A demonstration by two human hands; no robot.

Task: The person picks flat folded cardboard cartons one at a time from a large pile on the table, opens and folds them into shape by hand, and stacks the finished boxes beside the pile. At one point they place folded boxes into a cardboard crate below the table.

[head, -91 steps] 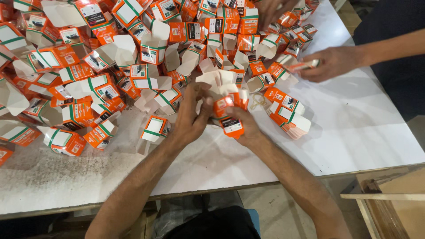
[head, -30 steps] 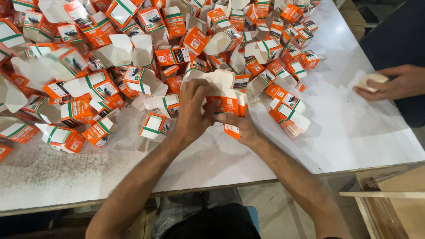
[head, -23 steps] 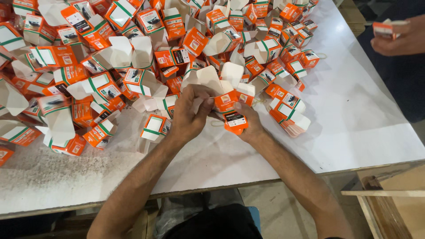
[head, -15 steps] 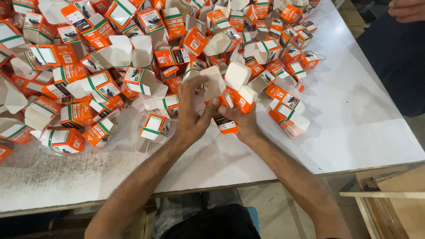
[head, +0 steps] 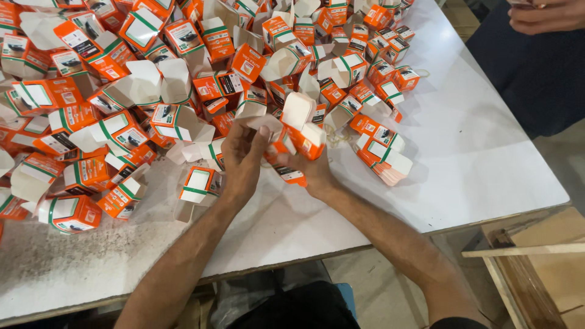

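Two hands work small orange cartons at the near edge of a big heap on a white table.

The white table (head: 475, 158) runs left to right, and the heap of orange, white and green cartons (head: 183, 67) covers its far and left parts. A co-worker's hand (head: 545, 15) shows at the far right corner. Just near of the heap, the right hand (head: 311, 173) has its fingers wrapped around a small stack of orange cartons (head: 295, 149), flaps open upward. The left hand (head: 244, 161) has its fingers curled and its fingertips pinching a white flap (head: 263, 124) of that stack. These are likely thin card: very light, easily crushed and a little slick, best gripped lightly across the flat side panels.
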